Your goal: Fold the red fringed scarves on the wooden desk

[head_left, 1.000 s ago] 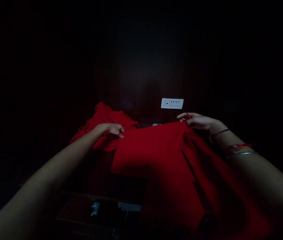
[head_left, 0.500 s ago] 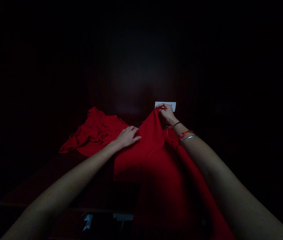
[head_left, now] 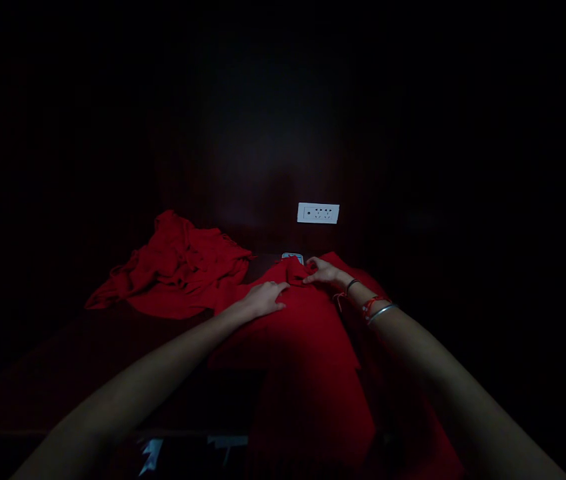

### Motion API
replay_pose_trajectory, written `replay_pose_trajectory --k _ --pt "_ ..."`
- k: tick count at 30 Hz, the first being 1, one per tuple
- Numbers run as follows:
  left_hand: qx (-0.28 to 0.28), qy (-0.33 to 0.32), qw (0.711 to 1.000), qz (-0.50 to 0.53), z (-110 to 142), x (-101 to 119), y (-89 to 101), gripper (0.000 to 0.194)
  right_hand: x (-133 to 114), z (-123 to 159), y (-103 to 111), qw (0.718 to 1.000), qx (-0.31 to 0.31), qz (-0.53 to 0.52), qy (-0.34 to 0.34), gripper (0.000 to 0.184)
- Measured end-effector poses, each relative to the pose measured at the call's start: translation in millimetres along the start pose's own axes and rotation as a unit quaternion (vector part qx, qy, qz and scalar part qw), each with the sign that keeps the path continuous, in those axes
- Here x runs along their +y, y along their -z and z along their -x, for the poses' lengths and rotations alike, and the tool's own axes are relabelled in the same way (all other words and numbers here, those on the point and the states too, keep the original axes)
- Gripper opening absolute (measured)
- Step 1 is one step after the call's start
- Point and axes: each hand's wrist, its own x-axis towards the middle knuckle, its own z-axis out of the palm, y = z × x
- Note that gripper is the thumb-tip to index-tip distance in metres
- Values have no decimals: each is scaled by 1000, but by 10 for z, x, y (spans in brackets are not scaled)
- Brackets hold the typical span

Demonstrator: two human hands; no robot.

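A red scarf (head_left: pixel 307 333) spreads over the dark tabletop and hangs down past its front edge. My left hand (head_left: pixel 263 299) rests on top of this cloth, fingers and thumb apart. At the far end, my right hand (head_left: pixel 323 272) has its thumb and fingers around a small raised fold of the scarf. Crumpled red cloth with fringe (head_left: pixel 187 260) lies in a heap to the left; whether it is one piece with the scarf I cannot tell. Bracelets circle my right wrist.
A white wall socket (head_left: pixel 318 213) is on the dark wall behind. A small blue-and-white object (head_left: pixel 293 257) lies just beyond the scarf's far end. The dark table (head_left: pixel 87 367) has its front edge near me, with pale items (head_left: pixel 151 456) below. Most surroundings are too dark to make out.
My right hand has lowered the lifted scarf corner towards the table, uncovering the socket and the blue-and-white object. My left hand has shifted slightly nearer and right across the cloth.
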Motion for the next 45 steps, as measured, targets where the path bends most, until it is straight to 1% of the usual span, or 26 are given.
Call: replay_pose_trajectory --k 2,3,5,7,9,11,12,13,15,16,17,18,19,21,23,24,27,29,31,33,34,35,39,41,43,45 --pt "16 17 1000 -16 -24 45 47 31 -50 -6 -86 995 -29 91 29 57" --pt "28 22 999 -19 -40 57 75 28 -76 -11 -123 987 -42 154 33 55" --pt "42 12 999 -15 -63 72 118 26 -122 -17 -168 965 -55 252 42 40" --pt "38 -6 999 -9 -54 89 123 31 -158 -16 -157 955 -37 290 43 23" --pt "16 -7 999 -29 -20 115 99 40 -195 -19 -88 957 -9 285 48 17" --pt "8 14 997 -72 14 136 92 38 -241 -35 15 960 27 275 55 21" --pt "16 23 996 -90 22 139 108 34 -265 -48 66 963 60 257 55 25" --pt "35 31 994 -104 20 134 141 32 -287 -61 111 967 100 229 52 28" --pt "97 49 986 -123 -14 100 243 32 -316 -75 158 970 182 154 47 33" --pt "129 63 980 -135 -43 74 299 32 -319 -71 155 968 209 126 50 34" --pt "153 80 974 -148 -75 45 346 31 -313 -57 134 967 217 118 60 32" --pt "156 97 970 -160 -106 19 378 30 -300 -32 95 968 198 137 72 30" --pt "139 109 970 -168 -130 1 390 29 -281 2 43 969 158 170 85 27" --pt "77 113 976 -171 -145 9 349 27 -235 85 -80 966 54 233 101 20" --pt "35 100 980 -167 -107 86 245 28 -192 165 -186 961 -18 258 99 16" --pt "36 91 981 -166 -74 146 183 29 -177 195 -219 961 -31 259 95 14" --pt "66 34 988 -139 29 336 16 30 -170 242 -222 961 -31 265 76 8" --pt "57 -7 994 -95 62 401 -62 29 -192 248 -170 962 -50 265 47 15" --pt "33 -13 998 -52 56 387 -120 34 -216 248 -119 967 -94 237 19 23" --pt "22 8 999 -25 26 318 -170 37 -226 247 -97 972 -140 190 11 29" --pt "23 16 1000 -15 9 275 -194 36 -223 247 -102 973 -148 177 16 30" --pt "26 21 999 -4 -6 234 -215 34 -213 247 -116 974 -141 176 24 28" --pt "30 19 999 40 -36 123 -257 18 -154 242 -216 972 -51 223 47 14" --pt "31 15 998 49 -36 97 -258 13 -139 241 -250 972 -29 225 57 9" --pt "59 2 996 61 -28 83 -256 10 -144 248 -255 978 -21 198 54 9" --pt "104 -10 992 76 -10 80 -257 9 -166 266 -238 988 -15 149 33 19"
